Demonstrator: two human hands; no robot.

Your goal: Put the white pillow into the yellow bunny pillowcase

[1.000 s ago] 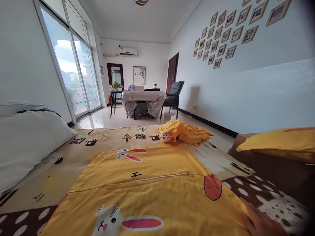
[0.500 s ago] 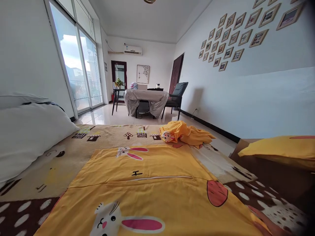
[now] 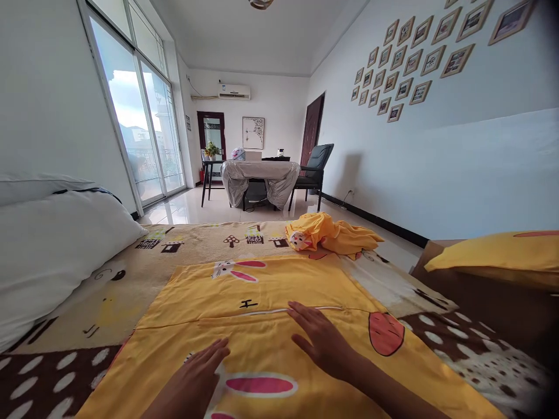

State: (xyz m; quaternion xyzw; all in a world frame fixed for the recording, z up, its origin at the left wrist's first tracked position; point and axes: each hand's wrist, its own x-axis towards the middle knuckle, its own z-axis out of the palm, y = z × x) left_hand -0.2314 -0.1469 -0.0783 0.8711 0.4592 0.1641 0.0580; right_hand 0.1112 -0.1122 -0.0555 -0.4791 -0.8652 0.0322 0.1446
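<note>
1. Cover, yellow cloth with rabbit prints, spread flat on the patterned blanket, directly in front of the person; side edges run away from the viewer and draw closer together toward the far edge; near end cut off by the frame, so which way its long axis lies cannot be told
2. Zip, pale line set into the cover; long axis runs crosswise, left to right, the right end slightly farther away
3. Rabbit prints, far and near: ears of both point to the right; head of the near one mostly hidden by the left hand
4. Left hand, above the near print; fingers together, extended, aimed forward and to the right, holding nothing; contact with the cloth cannot be told
5. Right hand, fingers close together, thumb apart, aimed forward and to the left; fingertips at the zip, gripping not visible
6. Crumpled yellow cloth, lying beyond the far right corner of the cover, long axis roughly crosswise
7. White pillow, at left on the blanket
8. Yellow cushion, at right, well apart from both hands
</note>
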